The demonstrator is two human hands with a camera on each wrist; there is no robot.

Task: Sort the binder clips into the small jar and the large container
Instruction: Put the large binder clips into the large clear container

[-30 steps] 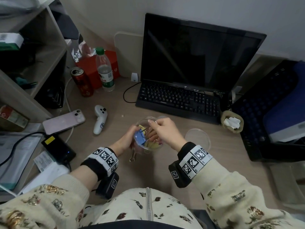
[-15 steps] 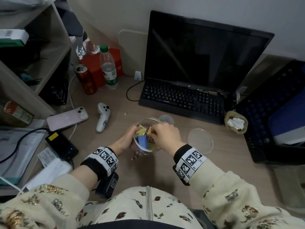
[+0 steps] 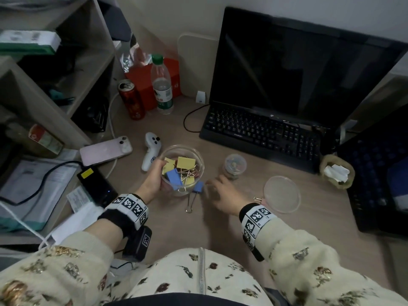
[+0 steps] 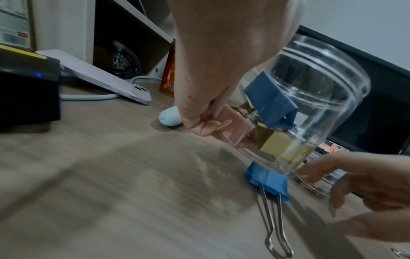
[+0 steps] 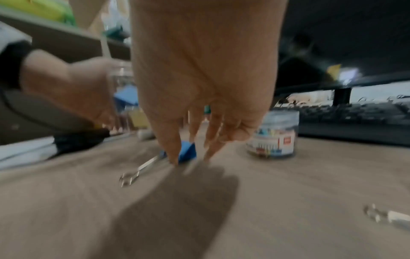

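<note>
My left hand (image 3: 154,180) grips the large clear container (image 3: 194,155), which stands on the desk and holds several big yellow clips and a blue one (image 4: 269,99). A large blue binder clip (image 3: 197,188) lies on the desk at the container's near side, its wire handles pointing toward me (image 4: 268,182). My right hand (image 3: 220,195) hovers just right of that clip with fingers spread and nothing in it; its fingertips (image 5: 175,157) hang down close beside the clip (image 5: 187,150). The small jar (image 3: 234,166) of tiny coloured clips stands just beyond the right hand (image 5: 274,138).
A clear round lid (image 3: 282,194) lies to the right with a tiny gold clip (image 3: 257,199) at its left edge. A white controller (image 3: 151,151), pink phone (image 3: 106,150) and black charger (image 3: 97,184) sit left. The laptop keyboard (image 3: 262,133) is behind.
My right hand has come out of the large container and dropped to the desk on its right, beside the blue clip. The left hand keeps holding the container.
</note>
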